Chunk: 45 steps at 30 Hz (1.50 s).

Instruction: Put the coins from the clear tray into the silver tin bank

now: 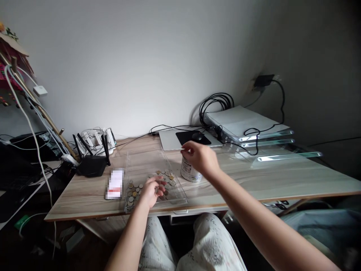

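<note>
My right hand (202,157) is above a printed can (187,171). Its thumb and index finger are pinched together over the can's mouth; whatever lies between them is too small or hidden to make out. Low over a clear plastic tray (146,160) is my left hand (153,190), palm turned inward, fingers loosely bent and apart. Silver and gold-coloured coins (135,190) are scattered across the near half of the tray, on both sides of that hand. The can stands upright just right of the tray, and its inside is hidden.
A phone (114,184) lies left of the tray, near a black router (91,165). At the back, a mouse (197,136) rests on a black pad over a flat silver slab (167,140). Stacked clear shelves (248,120) and black cables occupy the right rear.
</note>
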### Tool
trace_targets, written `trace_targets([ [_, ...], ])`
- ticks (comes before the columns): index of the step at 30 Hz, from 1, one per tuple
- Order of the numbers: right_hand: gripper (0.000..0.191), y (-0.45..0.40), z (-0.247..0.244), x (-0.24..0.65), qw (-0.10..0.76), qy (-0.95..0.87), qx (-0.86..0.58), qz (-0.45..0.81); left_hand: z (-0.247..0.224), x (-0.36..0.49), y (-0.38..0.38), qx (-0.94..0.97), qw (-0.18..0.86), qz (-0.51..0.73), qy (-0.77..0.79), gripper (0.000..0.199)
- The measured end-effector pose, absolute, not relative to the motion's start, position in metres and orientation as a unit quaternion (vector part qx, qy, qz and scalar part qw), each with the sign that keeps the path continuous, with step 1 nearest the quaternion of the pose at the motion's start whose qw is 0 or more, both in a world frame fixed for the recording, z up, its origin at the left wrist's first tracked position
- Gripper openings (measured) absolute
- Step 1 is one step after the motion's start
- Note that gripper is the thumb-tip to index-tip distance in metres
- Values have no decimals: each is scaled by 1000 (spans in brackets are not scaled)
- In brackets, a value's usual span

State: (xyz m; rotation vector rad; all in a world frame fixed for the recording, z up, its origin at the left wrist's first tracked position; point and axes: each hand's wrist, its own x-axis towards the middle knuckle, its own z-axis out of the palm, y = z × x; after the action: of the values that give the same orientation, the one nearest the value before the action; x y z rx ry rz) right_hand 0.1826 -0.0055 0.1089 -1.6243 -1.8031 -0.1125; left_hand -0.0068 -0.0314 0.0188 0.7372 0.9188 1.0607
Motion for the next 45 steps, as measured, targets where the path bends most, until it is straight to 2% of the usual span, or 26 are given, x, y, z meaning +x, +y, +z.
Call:
trace_targets([
  [4,16,13,121,222,291,-650,-700,-50,22,-5,-34,331,706,461,423,36],
  [8,18,20,116,230,248,-650,-717,-44,19,-5,-33,358,701,454,418,25],
  [13,26,11,113,211,329,-664,-661,-119,16,-5,-32,387,685,457,415,10],
  [17,28,5,119,207,412,-636,-638,-138,17,-4,-32,414,676,442,420,21],
  [19,26,4,122,206,418,-638,-636,-115,18,-4,-32,424,671,442,419,25],
  [22,24,0,116,191,331,-741,-584,-17,19,-4,-33,424,673,447,409,27],
  [25,30,-12,96,162,230,-824,-515,48,19,-4,-32,410,682,451,404,29],
  [31,14,-27,63,126,188,-856,-478,53,14,-5,-31,410,690,461,379,25],
  [35,13,-23,78,139,233,-841,-486,51,16,-6,-32,385,701,464,380,23],
  [39,23,-6,115,180,386,-730,-564,-14,20,-6,-33,329,708,472,408,32],
  [40,24,0,122,191,400,-696,-596,-34,21,-6,-34,320,712,472,410,36],
  [42,23,11,130,211,360,-664,-653,-48,22,-5,-34,311,717,471,409,38],
  [45,16,21,129,227,249,-678,-691,-20,23,-5,-34,322,716,466,409,27],
])
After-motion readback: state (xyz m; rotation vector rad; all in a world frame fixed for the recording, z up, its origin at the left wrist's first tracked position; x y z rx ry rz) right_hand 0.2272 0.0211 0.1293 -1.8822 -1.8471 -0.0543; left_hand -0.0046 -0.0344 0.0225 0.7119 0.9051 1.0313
